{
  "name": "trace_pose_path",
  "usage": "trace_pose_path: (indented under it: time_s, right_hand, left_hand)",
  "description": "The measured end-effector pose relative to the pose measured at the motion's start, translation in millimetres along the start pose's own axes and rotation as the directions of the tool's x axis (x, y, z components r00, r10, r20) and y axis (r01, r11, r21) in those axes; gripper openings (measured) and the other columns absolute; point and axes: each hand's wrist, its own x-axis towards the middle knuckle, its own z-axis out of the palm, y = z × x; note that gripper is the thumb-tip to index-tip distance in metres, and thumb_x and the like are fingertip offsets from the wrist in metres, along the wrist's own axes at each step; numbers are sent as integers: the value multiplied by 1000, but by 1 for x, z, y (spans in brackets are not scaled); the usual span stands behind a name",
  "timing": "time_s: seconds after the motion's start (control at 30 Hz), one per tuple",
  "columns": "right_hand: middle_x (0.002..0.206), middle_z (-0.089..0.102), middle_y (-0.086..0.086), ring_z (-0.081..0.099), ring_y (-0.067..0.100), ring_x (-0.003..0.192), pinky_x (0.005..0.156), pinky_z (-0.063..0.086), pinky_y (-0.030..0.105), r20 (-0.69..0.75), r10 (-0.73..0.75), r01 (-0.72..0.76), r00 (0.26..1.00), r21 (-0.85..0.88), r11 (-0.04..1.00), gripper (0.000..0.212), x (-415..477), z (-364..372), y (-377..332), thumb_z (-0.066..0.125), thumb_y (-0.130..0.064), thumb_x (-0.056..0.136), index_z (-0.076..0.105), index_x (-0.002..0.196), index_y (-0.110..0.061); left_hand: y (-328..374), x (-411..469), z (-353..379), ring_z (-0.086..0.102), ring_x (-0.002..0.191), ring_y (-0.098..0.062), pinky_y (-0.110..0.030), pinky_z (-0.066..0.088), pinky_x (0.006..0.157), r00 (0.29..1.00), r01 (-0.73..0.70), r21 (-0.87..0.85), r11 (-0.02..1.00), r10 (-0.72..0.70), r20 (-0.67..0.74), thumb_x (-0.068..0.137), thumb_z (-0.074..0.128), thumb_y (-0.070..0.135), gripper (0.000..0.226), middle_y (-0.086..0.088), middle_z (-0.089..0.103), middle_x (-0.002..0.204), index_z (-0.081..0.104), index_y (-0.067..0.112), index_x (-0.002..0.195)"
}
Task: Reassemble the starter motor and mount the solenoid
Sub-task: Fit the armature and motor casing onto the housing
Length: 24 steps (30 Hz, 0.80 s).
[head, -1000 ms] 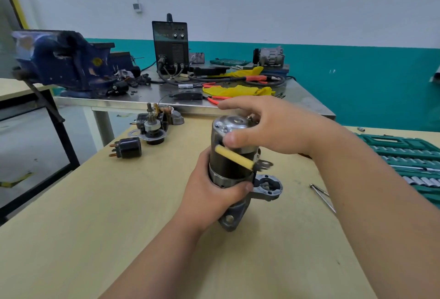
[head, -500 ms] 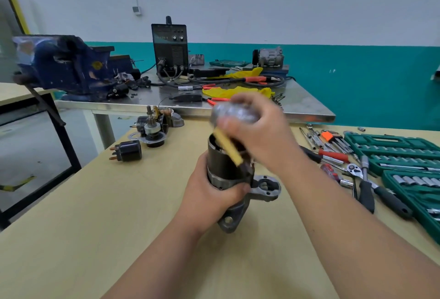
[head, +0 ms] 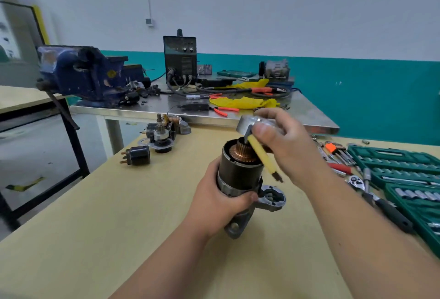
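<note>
Left hand: your left hand [head: 221,206] curls its fingers and thumb round the lower part of the starter motor body [head: 240,172] and holds it upright on or just over the worktop [head: 107,215]; which one is unclear.
Right hand: your right hand [head: 285,148] pinches the silver end cap [head: 247,124] between thumb and fingers, tilted, just above the body's open top and clear of it.
Yellow lead: a yellow-sleeved lead [head: 263,157] runs from the cap and slants down past the body's upper right edge.
Commutator: the copper commutator [head: 244,152] stands exposed in the body's top.
Drive housing: the grey casting [head: 272,197] sits at the body's lower right.
Solenoid: the black solenoid [head: 139,155] lies on the worktop well left of the body, its terminals pointing left.
Loose parts: a cluster of motor parts [head: 163,135] stands left of and behind the body.
Socket set: the open green case [head: 404,170] lies well right of the body, with a ratchet [head: 381,203] between them.
</note>
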Motion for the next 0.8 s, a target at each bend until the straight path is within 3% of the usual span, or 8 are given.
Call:
trace_pose_path:
  time_s: [0.17,0.3,0.43,0.57,0.67,0.8]
  right_hand:
    - [96,67,-11,67,1,79,58,50,13,-7,-5,5,1000,32,999,50,-3,9,2,65,-60,58,58,102,-37]
    - [94,60,-33,61,-9,86,60,49,11,69,-59,67,996,-131,989,53,-6,14,-4,66,-63,57,53,106,-47]
    - [97,54,-36,53,-17,91,64,47,8,33,-96,101,995,-309,946,61,-4,22,-4,67,-69,56,46,112,-56]
    - [99,51,-36,48,-20,94,67,44,10,69,-85,104,994,-337,936,69,-2,24,-4,67,-70,56,46,119,-53]
    - [102,49,-35,51,-13,95,72,47,14,91,-63,94,994,-400,911,78,-2,22,-7,64,-75,54,44,124,-50]
    - [109,47,-26,52,2,100,82,53,33,83,-62,98,995,-568,817,87,0,23,-13,54,-82,52,42,130,-45]
  left_hand:
    - [-3,2,-1,68,95,-8,-18,54,73,1000,-3,-4,1000,3,-10,53,84,37,66,12,70,104,56,37,113]
    - [-5,4,-2,69,94,-10,-22,54,73,1000,4,-7,1000,-4,-7,56,84,34,65,9,71,104,57,32,115]
    - [-8,6,-3,69,93,-9,-20,54,72,1000,-3,5,1000,3,-15,57,83,31,64,10,71,102,57,29,116]
    - [-9,6,-4,69,96,-9,-27,56,77,1000,-13,14,1000,13,-3,60,83,30,64,9,71,104,56,30,117]
    - [-8,6,-4,68,97,-6,-21,54,76,1000,-27,5,1000,27,-14,58,82,33,66,12,71,105,54,34,118]
    - [-6,6,-4,67,100,-4,-17,53,76,999,-46,-2,999,46,-19,59,84,32,66,15,69,108,51,46,115]
